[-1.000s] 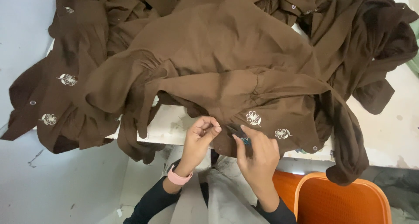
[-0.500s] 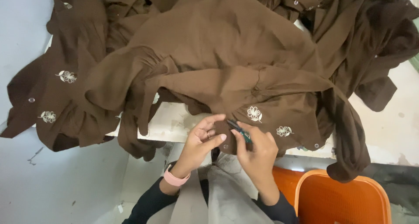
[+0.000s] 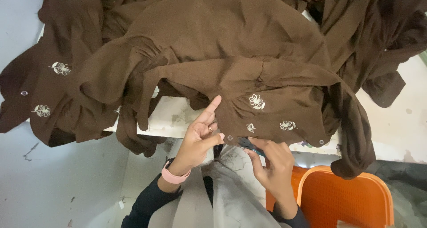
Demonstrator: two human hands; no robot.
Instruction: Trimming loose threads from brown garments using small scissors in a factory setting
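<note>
A heap of brown garments (image 3: 231, 54) with small white embroidered flowers (image 3: 256, 102) and metal snap buttons lies on a white table (image 3: 173, 117). My left hand (image 3: 202, 137) pinches the lower hem of the nearest garment next to a snap button (image 3: 230, 138), its index finger pointing up; it wears a ring and a pink wristband. Just right of it, my right hand (image 3: 273, 161) holds a small dark cutting tool (image 3: 249, 144) against the same hem.
An orange plastic crate (image 3: 344, 201) stands on the floor at the lower right, below the table edge. More brown garments hang over the table's left edge (image 3: 40, 94) and spread to the right (image 3: 382, 41). Grey cloth covers my lap (image 3: 227, 188).
Both hands have shifted slightly right along the hem. My left index finger has lifted and points up, and my right hand has dropped lower with the tool.
</note>
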